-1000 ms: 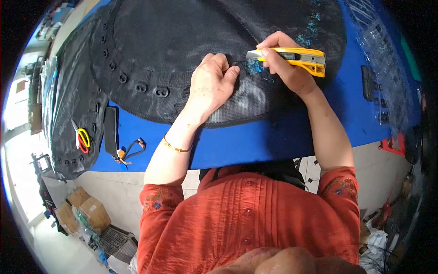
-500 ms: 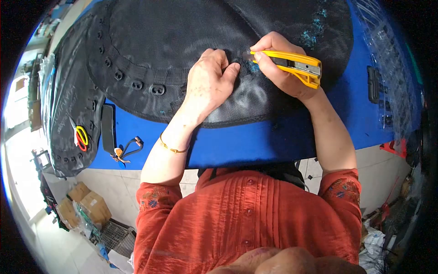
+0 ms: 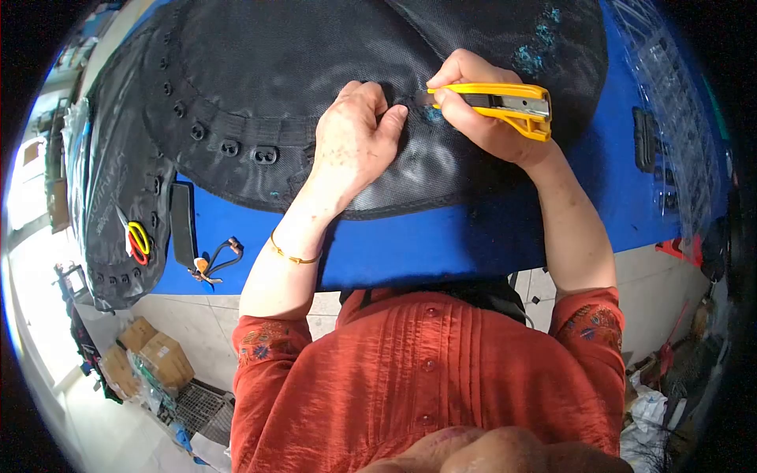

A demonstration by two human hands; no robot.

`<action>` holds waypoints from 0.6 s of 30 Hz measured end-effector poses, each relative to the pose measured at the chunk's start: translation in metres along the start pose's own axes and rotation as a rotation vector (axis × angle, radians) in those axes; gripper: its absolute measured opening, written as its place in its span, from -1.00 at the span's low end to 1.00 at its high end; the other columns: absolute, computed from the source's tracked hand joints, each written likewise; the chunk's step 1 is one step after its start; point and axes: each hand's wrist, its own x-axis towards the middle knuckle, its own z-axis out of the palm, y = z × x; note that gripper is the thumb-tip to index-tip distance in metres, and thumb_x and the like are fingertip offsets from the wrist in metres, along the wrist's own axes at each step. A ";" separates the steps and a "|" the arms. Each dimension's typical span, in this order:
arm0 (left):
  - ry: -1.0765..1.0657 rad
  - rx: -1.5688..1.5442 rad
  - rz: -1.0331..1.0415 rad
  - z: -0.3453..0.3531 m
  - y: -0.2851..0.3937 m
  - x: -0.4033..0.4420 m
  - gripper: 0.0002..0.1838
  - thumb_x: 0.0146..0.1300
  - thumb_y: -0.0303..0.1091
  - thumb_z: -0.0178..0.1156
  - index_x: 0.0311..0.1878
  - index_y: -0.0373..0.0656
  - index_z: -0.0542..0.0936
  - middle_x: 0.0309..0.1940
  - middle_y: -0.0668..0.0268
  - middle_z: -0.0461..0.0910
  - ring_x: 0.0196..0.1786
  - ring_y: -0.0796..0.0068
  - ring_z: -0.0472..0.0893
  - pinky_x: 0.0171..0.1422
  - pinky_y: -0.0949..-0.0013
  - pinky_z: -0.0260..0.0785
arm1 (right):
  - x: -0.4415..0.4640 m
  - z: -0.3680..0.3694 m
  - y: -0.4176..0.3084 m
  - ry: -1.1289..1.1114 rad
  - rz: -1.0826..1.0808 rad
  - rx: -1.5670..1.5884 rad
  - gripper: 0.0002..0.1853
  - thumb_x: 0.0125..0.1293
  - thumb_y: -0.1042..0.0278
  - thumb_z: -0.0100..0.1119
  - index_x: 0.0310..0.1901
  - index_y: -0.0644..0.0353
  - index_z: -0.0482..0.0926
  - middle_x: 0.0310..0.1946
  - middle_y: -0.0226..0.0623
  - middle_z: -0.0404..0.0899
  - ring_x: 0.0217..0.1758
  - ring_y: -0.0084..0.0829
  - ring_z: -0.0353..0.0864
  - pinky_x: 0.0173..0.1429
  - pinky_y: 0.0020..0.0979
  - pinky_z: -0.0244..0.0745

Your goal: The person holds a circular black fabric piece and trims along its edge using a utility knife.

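Observation:
Black mesh fabric [image 3: 260, 71] with a curved, bound edge spreads over the blue table. My left hand [image 3: 355, 130] rests on it with its fingers curled into the material and its thumb out to the right; the fingertips are partly hidden. In my right hand [image 3: 473, 110] is a yellow-framed hand tool [image 3: 509, 88] with black and metal parts inside. Its short grey tip points left, at the fabric just right of my left thumb, beside a small blue-green patch [image 3: 433, 114]. Several black plastic fittings [image 3: 266, 155] line the fabric's left edge.
More black fabric [image 3: 118, 197] hangs over the table's left end, with red-and-yellow scissors [image 3: 137, 242] on it. A black flat bar [image 3: 182, 225] and a corded piece [image 3: 214, 264] lie nearby. Clear plastic wrapping [image 3: 670, 118] covers the right side. Cardboard boxes [image 3: 164, 359] stand on the floor.
The fabric and both hands have shifted slightly left in view. The yellow tool has tilted a little and stays in my right hand. My left hand keeps its place on the fabric.

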 end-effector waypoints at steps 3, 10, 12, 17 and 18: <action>-0.010 0.031 0.029 0.000 0.000 0.000 -0.73 0.24 -0.31 0.36 -0.41 -0.26 0.51 -0.42 0.12 0.53 -0.34 0.06 0.60 -0.21 0.10 0.48 | 0.001 0.000 0.001 0.003 0.022 0.048 -0.88 0.25 0.49 0.26 -0.23 0.15 0.50 -0.36 -0.31 0.60 -0.27 -0.38 0.69 -0.14 -0.41 0.58; 0.015 0.041 0.090 0.001 0.000 0.000 -0.74 0.24 -0.32 0.35 -0.41 -0.24 0.49 -0.43 0.14 0.53 -0.33 0.04 0.60 -0.22 0.08 0.49 | 0.001 -0.002 0.002 -0.011 0.015 0.060 -0.88 0.23 0.50 0.26 -0.24 0.15 0.50 -0.36 -0.32 0.59 -0.29 -0.40 0.67 -0.15 -0.42 0.56; 0.007 0.045 0.088 0.000 -0.001 0.000 -0.74 0.24 -0.32 0.35 -0.41 -0.24 0.50 -0.43 0.13 0.53 -0.33 0.04 0.60 -0.22 0.08 0.49 | 0.001 -0.003 0.001 -0.009 0.004 0.045 -0.88 0.23 0.50 0.26 -0.25 0.16 0.49 -0.36 -0.32 0.58 -0.29 -0.39 0.66 -0.15 -0.42 0.56; 0.014 0.040 0.075 0.001 0.000 0.000 -0.76 0.24 -0.32 0.35 -0.38 -0.24 0.51 -0.42 0.13 0.54 -0.33 0.02 0.61 -0.21 0.08 0.50 | -0.001 -0.005 0.001 -0.053 -0.027 0.045 -0.87 0.23 0.51 0.25 -0.28 0.17 0.46 -0.38 -0.34 0.54 -0.30 -0.39 0.64 -0.16 -0.42 0.53; 0.013 0.039 0.075 0.001 -0.001 0.000 -0.76 0.24 -0.32 0.35 -0.38 -0.24 0.51 -0.42 0.13 0.54 -0.33 0.02 0.61 -0.21 0.08 0.50 | -0.001 -0.005 0.002 -0.053 -0.026 0.045 -0.87 0.23 0.51 0.25 -0.28 0.17 0.46 -0.38 -0.34 0.54 -0.30 -0.39 0.64 -0.16 -0.42 0.53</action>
